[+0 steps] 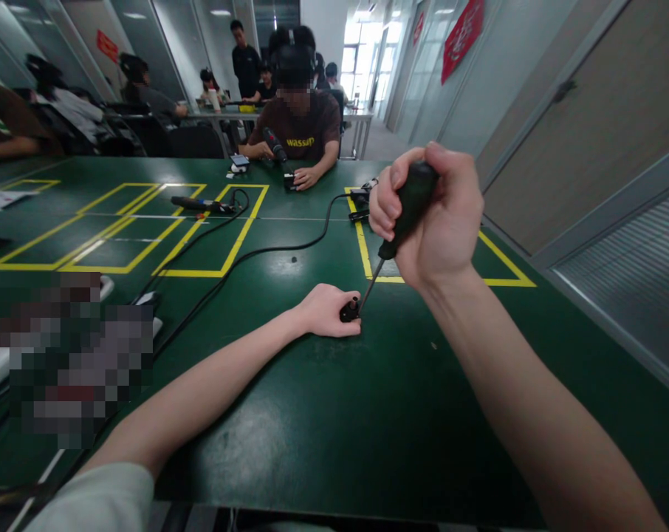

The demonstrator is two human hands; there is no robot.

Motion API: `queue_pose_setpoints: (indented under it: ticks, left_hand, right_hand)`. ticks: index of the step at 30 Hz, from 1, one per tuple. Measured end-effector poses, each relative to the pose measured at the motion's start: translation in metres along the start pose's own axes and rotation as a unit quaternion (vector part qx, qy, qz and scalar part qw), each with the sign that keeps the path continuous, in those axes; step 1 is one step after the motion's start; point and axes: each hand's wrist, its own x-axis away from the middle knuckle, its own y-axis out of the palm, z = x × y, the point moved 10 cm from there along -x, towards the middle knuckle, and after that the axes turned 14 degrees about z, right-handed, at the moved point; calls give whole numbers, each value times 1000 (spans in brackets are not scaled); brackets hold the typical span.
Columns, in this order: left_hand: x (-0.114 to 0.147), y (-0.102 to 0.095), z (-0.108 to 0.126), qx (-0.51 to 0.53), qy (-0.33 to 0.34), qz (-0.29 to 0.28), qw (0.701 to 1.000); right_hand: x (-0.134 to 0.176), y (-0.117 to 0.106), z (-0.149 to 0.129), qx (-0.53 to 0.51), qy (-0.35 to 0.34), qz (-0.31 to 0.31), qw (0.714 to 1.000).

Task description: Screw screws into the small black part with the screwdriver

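Note:
My right hand (442, 214) is wrapped round the dark handle of a screwdriver (409, 210), held tilted above the table. Its thin metal shaft runs down and to the left, and the tip meets or lies right beside a small black part (349, 309); which of the two I cannot tell. That part is pinched between the thumb and fingers of my left hand (328, 310), low over the green tabletop. Its exact kind is too small to make out, though a short stub stands up from it.
Yellow tape (240, 244) marks rectangles on the green table (290, 414). A black cable (279, 250) crosses it. A black electric screwdriver (196, 204) lies at the left, and dark parts (361, 198) sit beyond my right hand. Across the table a person (298, 122) works with a similar tool.

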Motion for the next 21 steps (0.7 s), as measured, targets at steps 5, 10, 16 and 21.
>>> queue_pose_setpoints:
  ticks: [5, 10, 16, 21]
  left_hand:
    - [0, -1, 1, 1, 3, -1, 1000]
    - [0, 0, 0, 0, -1, 0, 1000]
    - [0, 1, 0, -8, -2, -8, 1000]
    - [0, 2, 0, -9, -4, -18, 1000]
  right_hand:
    - [0, -7, 1, -8, -20, 33, 999]
    - [3, -2, 2, -27, -11, 4, 1000]
    - [1, -2, 3, -61, 7, 9, 998]
    - [6, 0, -4, -40, -21, -6, 999]
